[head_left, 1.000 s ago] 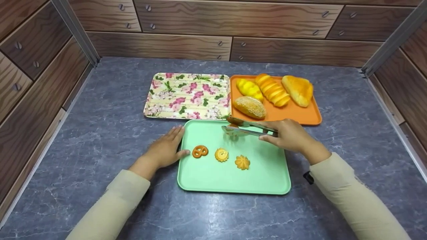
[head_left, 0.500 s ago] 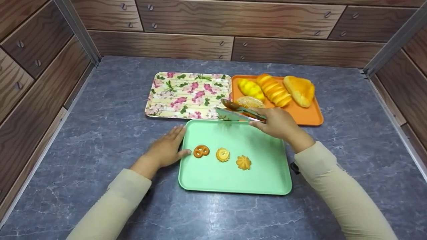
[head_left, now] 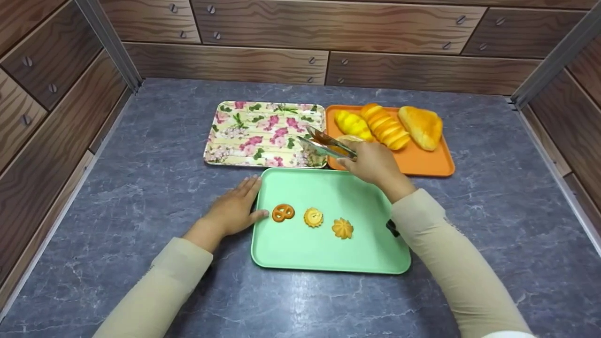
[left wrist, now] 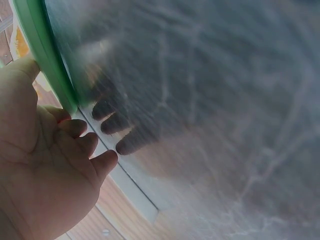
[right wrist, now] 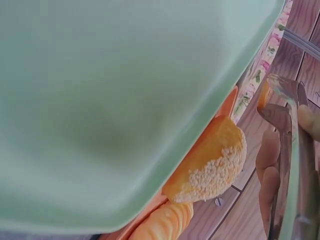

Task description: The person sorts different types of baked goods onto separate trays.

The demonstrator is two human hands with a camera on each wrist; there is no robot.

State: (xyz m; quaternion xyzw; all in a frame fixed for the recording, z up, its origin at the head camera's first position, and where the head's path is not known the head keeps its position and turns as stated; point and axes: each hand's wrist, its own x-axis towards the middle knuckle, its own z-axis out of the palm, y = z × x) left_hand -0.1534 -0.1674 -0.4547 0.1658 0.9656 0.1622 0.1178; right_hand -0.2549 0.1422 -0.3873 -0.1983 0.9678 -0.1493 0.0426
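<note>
My right hand (head_left: 373,162) grips metal tongs (head_left: 328,143) over the border between the floral tray (head_left: 263,136) and the orange tray (head_left: 422,164). Nothing shows between the tongs' spread tips. Beneath them a sesame bun (right wrist: 215,165) is mostly hidden in the head view but plain in the right wrist view. My left hand (head_left: 230,211) lies at the left edge of the green tray (head_left: 328,258), fingers extended on the table side and thumb over the rim. On this tray lie a pretzel (head_left: 283,213), a round scalloped cookie (head_left: 313,218) and a flower-shaped cookie (head_left: 342,228).
The orange tray also bears a yellow lumpy bread (head_left: 352,124), a ridged long loaf (head_left: 385,126) and a triangular bread (head_left: 421,126). All three trays stand close together on a grey marbled table (head_left: 141,178). Wood-patterned panels (head_left: 225,65) enclose the back and sides.
My right hand has carried the tongs from over the green tray up and left toward the floral tray. The left hand has stayed at the green tray's edge.
</note>
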